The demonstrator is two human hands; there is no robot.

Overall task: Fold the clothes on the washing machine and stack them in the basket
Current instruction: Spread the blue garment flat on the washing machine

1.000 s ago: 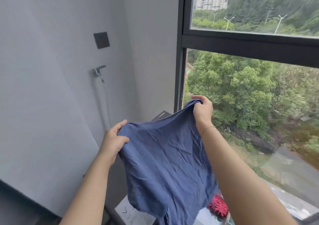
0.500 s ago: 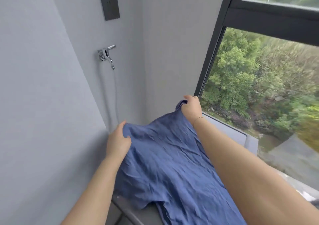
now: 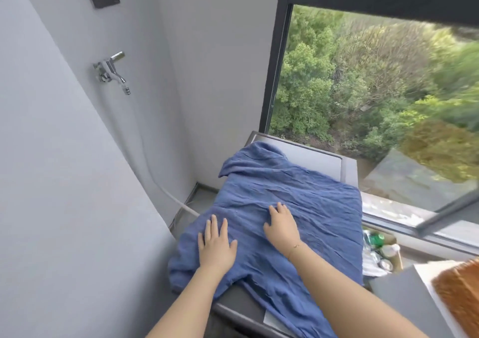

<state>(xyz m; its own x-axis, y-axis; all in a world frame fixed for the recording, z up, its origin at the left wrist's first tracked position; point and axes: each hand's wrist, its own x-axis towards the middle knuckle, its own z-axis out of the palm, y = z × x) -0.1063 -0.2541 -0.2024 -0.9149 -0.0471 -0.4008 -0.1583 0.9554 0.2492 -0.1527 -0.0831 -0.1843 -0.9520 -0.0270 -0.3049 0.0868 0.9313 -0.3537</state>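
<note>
The blue shirt (image 3: 285, 208) is lying spread across the washing machine (image 3: 311, 156), crumpled and soft, its hem drooping off the near edge. Both palms are pressing it flat, likely to smooth it for folding: the left hand (image 3: 216, 247) with fingers straight and close together, the right hand (image 3: 281, 225) with fingers slightly spread. No basket is showing.
</note>
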